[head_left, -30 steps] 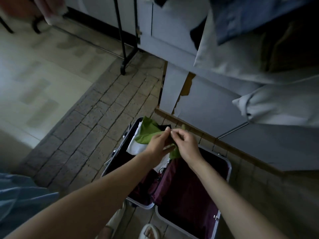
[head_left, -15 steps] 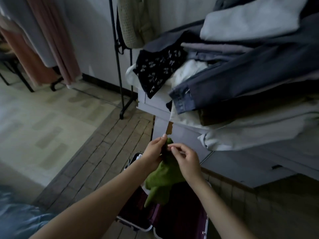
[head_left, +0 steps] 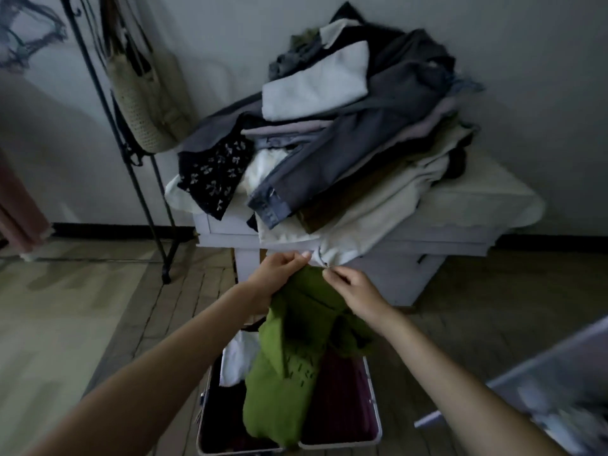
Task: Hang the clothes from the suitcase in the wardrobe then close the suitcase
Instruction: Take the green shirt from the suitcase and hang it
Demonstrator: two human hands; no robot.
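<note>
garment (head_left: pixel 289 366) green, perforated knit | pinched: left hand (head_left: pixel 276 278), right hand (head_left: pixel 358 291)

ahead of fingers: counter (head_left: pixel 388 240) edge, clothes pile (head_left: pixel 335 139) overhanging | left: bare floor (head_left: pixel 65 317), then rack pole (head_left: pixel 131 159) | below: open suitcase (head_left: pixel 373 403)

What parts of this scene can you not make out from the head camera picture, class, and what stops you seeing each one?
- Suitcase contents: mostly covered by the green garment that the left hand and right hand hold up.
- Suitcase near end: cut off by the bottom edge.
- Lower layers of the clothes pile: buried under upper garments.
- Pale object at right: blurred, cropped.
- Wardrobe: not identifiable.
</note>
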